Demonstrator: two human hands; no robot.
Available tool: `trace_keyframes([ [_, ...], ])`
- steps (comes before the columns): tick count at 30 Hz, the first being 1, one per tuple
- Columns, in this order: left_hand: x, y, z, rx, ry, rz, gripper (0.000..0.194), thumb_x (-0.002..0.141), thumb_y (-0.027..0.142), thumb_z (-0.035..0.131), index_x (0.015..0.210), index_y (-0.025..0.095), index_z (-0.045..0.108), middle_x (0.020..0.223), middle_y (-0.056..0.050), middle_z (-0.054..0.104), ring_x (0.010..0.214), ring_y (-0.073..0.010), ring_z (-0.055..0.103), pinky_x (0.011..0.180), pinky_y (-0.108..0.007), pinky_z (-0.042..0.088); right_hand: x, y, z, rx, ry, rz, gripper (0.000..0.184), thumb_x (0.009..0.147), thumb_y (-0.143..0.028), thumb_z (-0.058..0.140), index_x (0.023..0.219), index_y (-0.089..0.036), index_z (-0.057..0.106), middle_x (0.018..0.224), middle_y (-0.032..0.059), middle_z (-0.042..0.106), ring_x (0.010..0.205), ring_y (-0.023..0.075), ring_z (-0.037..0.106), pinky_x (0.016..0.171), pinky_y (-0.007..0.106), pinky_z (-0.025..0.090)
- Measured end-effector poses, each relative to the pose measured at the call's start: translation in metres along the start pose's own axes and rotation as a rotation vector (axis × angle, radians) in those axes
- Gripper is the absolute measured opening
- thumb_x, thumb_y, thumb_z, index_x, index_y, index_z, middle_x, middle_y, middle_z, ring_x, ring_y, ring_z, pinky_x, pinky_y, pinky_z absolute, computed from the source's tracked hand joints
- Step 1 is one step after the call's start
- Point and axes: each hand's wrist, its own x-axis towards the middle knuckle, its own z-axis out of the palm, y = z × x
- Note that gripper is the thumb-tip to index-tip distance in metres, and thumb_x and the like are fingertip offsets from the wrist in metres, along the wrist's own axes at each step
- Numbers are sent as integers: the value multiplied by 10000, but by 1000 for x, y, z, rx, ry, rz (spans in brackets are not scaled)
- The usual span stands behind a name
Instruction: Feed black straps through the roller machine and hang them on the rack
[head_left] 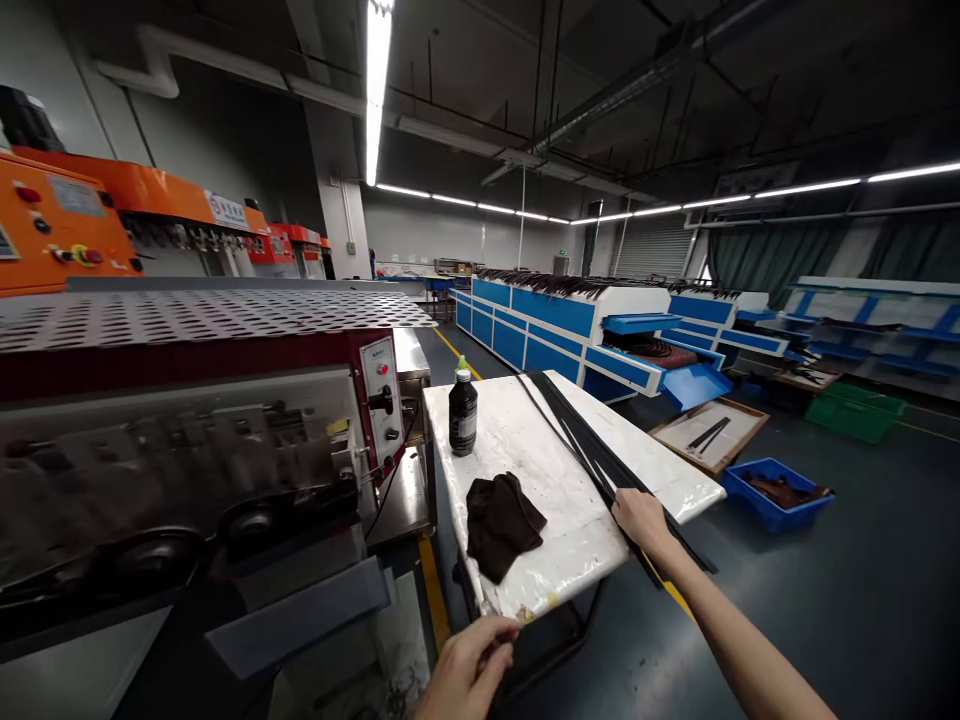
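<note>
A bundle of long, flat black strips (562, 420) lies lengthwise along the right part of a white-covered table (525, 440), their near ends hanging past its edge. My right hand (643, 518) is closed around some of these strips near the table's right front edge. Low in the view, just off the table's near corner, my left hand (471, 668) hovers with fingers loosely bent, a gap between thumb and forefinger and nothing seen in it. Between the hands and a dark bottle (463, 415) on the table lies a crumpled dark brown cloth (504, 525).
On the left stands a dark red machine (300, 350) with a control panel and a perforated top. Orange machines (67, 220) are behind it. To the right are a long blue-and-white machine (555, 325), a blue crate (776, 495), a wooden-framed board (712, 435) and a green bin (855, 410).
</note>
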Motion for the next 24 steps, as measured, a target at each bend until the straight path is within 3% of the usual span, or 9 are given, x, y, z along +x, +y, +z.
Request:
trace_keyframes([
  [3,46,27,32,-301,-47,-77,410,819,461,577,1049,134,666,997,-115,704,893,-210,672,815,-314,524,-35,-24,-9,13,26,-58,271,913,-176,424,834,-125,678,845,165,732,811,267,705,649,286,410],
  [6,85,43,57,-625,-84,-205,417,734,465,685,923,93,667,882,-93,684,765,-161,652,708,-278,500,-93,-57,-12,109,48,-168,261,919,-236,427,893,-193,683,829,105,743,689,225,697,575,267,396],
  [9,95,43,63,-734,-34,-250,313,653,333,754,799,85,632,734,-55,656,612,-112,594,580,-231,434,-140,-75,-16,550,48,-230,245,924,-344,469,916,-248,695,884,76,745,654,212,684,573,267,432],
  [11,85,39,54,-763,-42,-254,343,650,304,751,876,77,628,768,-77,681,647,-140,639,638,-266,485,-149,-76,-20,945,-18,-119,316,921,-469,491,876,-237,701,865,79,739,719,228,689,621,283,482],
  [15,48,37,26,-816,-163,-198,393,758,368,686,1009,75,613,857,-115,704,718,-187,696,783,-382,548,-114,-91,-28,1678,-318,170,446,859,-571,572,973,-155,687,986,138,737,931,266,704,807,360,556],
  [18,19,28,9,-748,-163,-170,393,789,399,644,1007,75,602,818,-112,701,647,-173,683,685,-341,550,-66,-124,-34,1958,-527,239,287,852,-379,646,908,-99,681,948,173,737,882,252,722,835,375,573],
  [21,-21,-6,-13,-576,-117,-183,371,787,438,604,926,94,602,736,-90,695,563,-163,653,568,-290,504,-15,-153,-51,1995,-394,279,116,845,-178,612,769,-102,655,773,120,718,684,180,700,697,292,596],
  [24,-72,-54,-43,-258,35,-249,321,783,484,600,794,165,639,702,-45,695,623,-178,667,612,-293,505,27,-166,-87,2035,-183,261,124,854,-131,565,740,-135,615,665,38,645,570,115,622,577,221,569],
])
